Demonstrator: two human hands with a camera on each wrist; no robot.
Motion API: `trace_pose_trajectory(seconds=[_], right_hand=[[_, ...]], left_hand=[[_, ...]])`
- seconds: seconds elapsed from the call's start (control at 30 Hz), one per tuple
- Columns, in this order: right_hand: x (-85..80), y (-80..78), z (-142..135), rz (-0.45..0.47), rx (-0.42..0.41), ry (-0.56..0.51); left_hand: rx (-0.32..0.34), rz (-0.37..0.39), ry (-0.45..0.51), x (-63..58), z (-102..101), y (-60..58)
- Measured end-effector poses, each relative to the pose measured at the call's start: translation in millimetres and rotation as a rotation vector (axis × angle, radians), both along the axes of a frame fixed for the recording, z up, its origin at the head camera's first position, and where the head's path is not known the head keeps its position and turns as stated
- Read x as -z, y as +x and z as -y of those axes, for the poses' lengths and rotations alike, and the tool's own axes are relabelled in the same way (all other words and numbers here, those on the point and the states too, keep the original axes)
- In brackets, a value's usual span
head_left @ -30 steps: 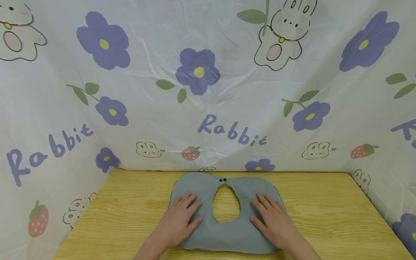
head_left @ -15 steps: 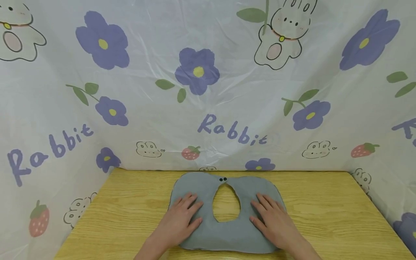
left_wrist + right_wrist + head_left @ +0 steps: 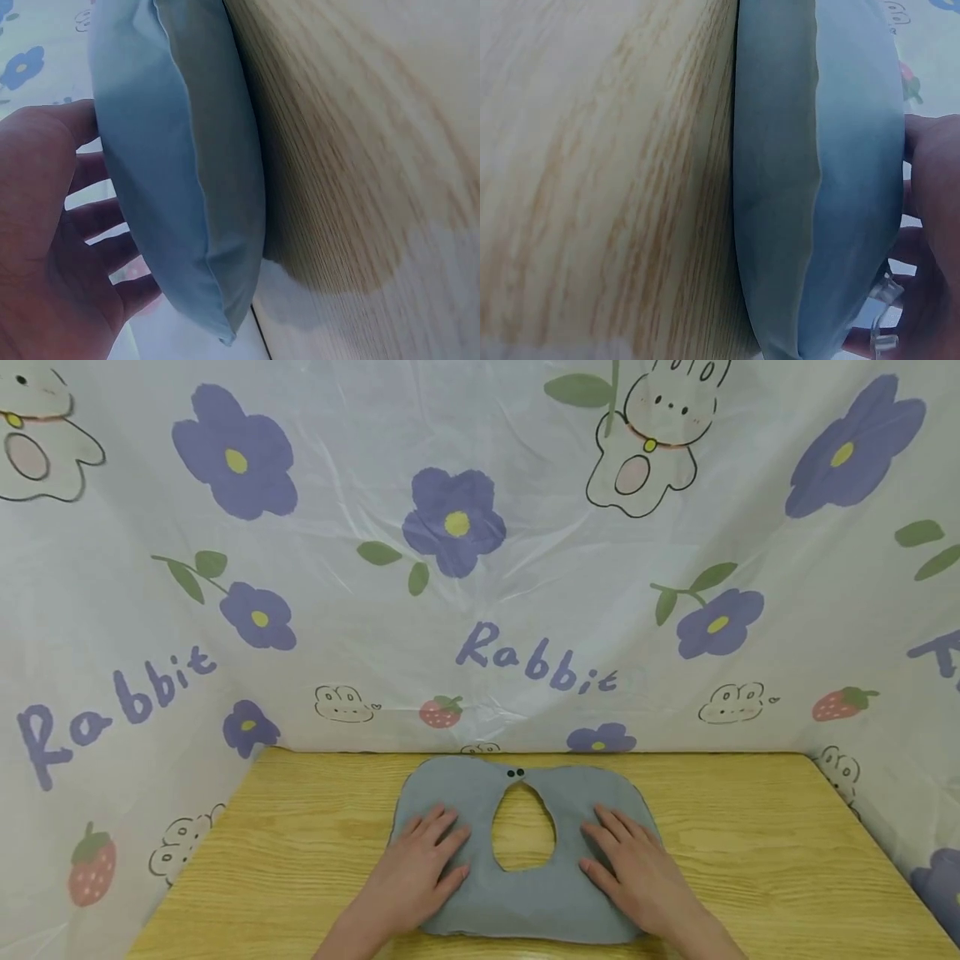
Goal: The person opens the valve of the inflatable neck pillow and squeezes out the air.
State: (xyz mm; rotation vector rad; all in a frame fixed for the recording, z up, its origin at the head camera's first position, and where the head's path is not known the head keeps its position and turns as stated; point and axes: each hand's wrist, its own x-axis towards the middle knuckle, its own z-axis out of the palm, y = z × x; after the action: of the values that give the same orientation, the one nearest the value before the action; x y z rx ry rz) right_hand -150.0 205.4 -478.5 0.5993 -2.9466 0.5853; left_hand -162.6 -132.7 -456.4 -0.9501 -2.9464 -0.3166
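A plump grey-blue neck pillow (image 3: 525,906) lies flat on the wooden table, with a teardrop hole in its middle. Two small black snaps (image 3: 516,773) sit side by side at the far edge, above that hole. My left hand (image 3: 420,872) rests on the pillow's left half with its fingers spread and fairly straight. On the right half rests my right hand (image 3: 633,868), its fingers likewise spread. Both wrist views show the pillow's seamed side, with fingertips touching its top. A small clear plastic piece (image 3: 886,291) shows by the right fingers; its kind is unclear.
The wood-grain table (image 3: 757,860) extends on both sides of the pillow. Behind it and at both sides hangs a white sheet (image 3: 337,635) printed with purple flowers, rabbits and strawberries, meeting the table's back edge.
Both hands stay on the pillow in nearly the same pose. The whole head view shifts very slightly; nothing is taken hold of or let go.
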Motion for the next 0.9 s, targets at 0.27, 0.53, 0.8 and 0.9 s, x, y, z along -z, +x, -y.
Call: trace_pose_trajectory(seconds=[0.27, 0.53, 0.8, 0.9], right_hand=[[-2.5, 8.7, -3, -0.070, -0.004, 0.016], [2.4, 14.8, 0, -0.051, 0.020, 0.025], [5.9, 14.9, -1, -0.019, 0.033, 0.034], [7.4, 14.9, -1, -0.013, 0.035, 0.028]], left_hand=[[0.024, -0.004, -0.006, -2.2, -3, 10.4], [-0.019, 0.065, 0.018, -2.6, 2, 20.9], [-0.042, 0.098, 0.028, 0.7, 3, 22.0], [-0.042, 0.098, 0.031, 1.8, 3, 22.0]])
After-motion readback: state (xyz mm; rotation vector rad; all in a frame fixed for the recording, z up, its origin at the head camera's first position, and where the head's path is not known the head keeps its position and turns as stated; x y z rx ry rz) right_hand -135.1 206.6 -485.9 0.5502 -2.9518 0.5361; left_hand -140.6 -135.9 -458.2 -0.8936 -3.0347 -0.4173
